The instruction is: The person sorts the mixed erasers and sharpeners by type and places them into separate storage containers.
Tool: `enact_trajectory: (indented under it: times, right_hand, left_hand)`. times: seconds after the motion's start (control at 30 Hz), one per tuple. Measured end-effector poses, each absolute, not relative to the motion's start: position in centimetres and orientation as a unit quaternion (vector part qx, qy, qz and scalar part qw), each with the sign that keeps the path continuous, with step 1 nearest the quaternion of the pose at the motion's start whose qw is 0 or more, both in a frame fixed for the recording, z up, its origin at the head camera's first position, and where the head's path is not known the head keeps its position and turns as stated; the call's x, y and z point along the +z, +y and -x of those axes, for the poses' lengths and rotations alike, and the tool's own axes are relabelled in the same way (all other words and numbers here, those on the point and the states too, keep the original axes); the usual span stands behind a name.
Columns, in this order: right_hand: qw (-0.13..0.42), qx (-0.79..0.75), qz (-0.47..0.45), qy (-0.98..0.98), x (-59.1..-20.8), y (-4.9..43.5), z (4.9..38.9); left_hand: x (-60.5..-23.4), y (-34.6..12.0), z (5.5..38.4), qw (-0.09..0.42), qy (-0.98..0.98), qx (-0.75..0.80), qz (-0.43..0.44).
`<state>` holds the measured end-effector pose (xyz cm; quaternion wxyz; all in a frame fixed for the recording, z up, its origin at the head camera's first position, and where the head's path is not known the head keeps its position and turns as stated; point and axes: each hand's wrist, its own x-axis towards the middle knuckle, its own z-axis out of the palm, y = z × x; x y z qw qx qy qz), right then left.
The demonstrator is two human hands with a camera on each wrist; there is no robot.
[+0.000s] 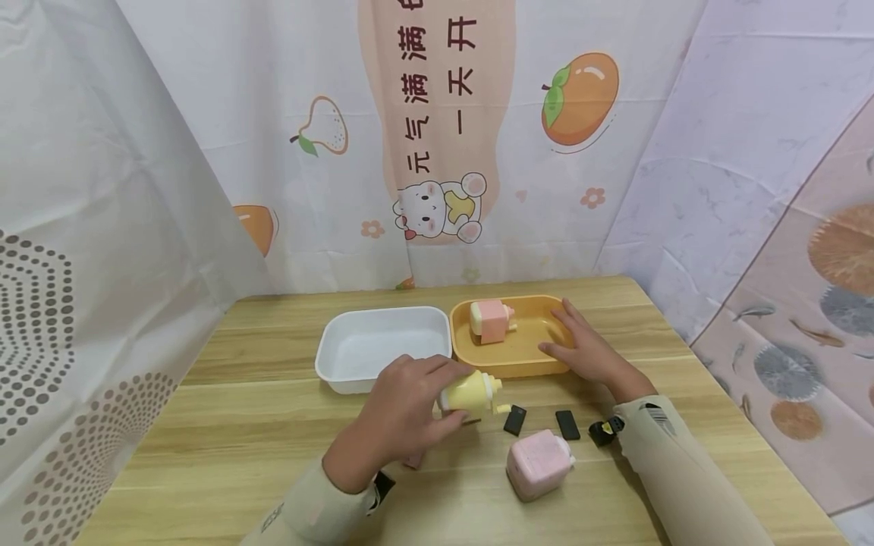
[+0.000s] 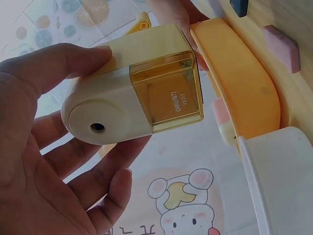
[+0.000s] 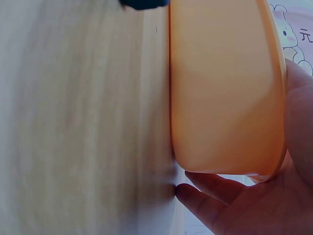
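Two black blocks (image 1: 515, 420) | pink sharpener (image 1: 539, 465) | before orange tray (image 1: 512, 369) | white tray (image 1: 348, 384) alongside

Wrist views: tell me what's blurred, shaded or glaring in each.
Left wrist: pale glare in the upper-left corner, the yellow sharpener sharp enough to show its white lettering, the left hand's palm in shade; right wrist: wooden table smeared with blur, a dark shadow near the right hand's fingertips.

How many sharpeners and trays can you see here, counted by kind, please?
Sharpeners: 3 (yellow sharpener in the left hand, peach sharpener, pink sharpener)
Trays: 2 (white tray, orange tray)
Total: 5
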<state>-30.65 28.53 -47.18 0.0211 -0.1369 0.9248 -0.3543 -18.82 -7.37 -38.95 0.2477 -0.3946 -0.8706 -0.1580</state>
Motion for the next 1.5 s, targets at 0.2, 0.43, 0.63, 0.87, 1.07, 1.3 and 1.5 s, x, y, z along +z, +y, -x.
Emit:
enact_trajectory:
  times: [0.2,0.43,0.63,0.87,1.07,1.3,1.5]
  right_hand:
    - [0.021,-0.351,0.136,0.926,-47.2,28.5,30.7]
    - [0.020,-0.354,0.136,0.925,-47.1,28.4,30.5]
    - [0.022,-0.350,0.137,0.926,-47.3,28.4,30.6]
    - [0.023,-0.351,0.139,0.926,-47.4,28.4,30.7]
    - [0.022,-0.346,0.140,0.928,-47.4,28.3,30.8]
    - [0.021,-0.346,0.140,0.927,-47.4,28.3,30.8]
    - [0.021,-0.348,0.138,0.927,-47.4,28.4,30.6]
  left_hand:
    - [-38.5,-7.2,19.3,0.251,-0.870,-0.173,0.388]
    - [-38.2,-7.1,19.9,0.254,-0.875,-0.169,0.376]
    - [-37.8,-6.8,20.4,0.263,-0.874,-0.170,0.372]
    - [-37.7,-6.7,20.8,0.273,-0.868,-0.180,0.373]
    - [-37.5,-6.7,21.2,0.286,-0.866,-0.180,0.370]
    - [-37.4,-6.5,21.9,0.287,-0.865,-0.181,0.371]
    - [-37.2,-5.9,22.5,0.281,-0.868,-0.186,0.365]
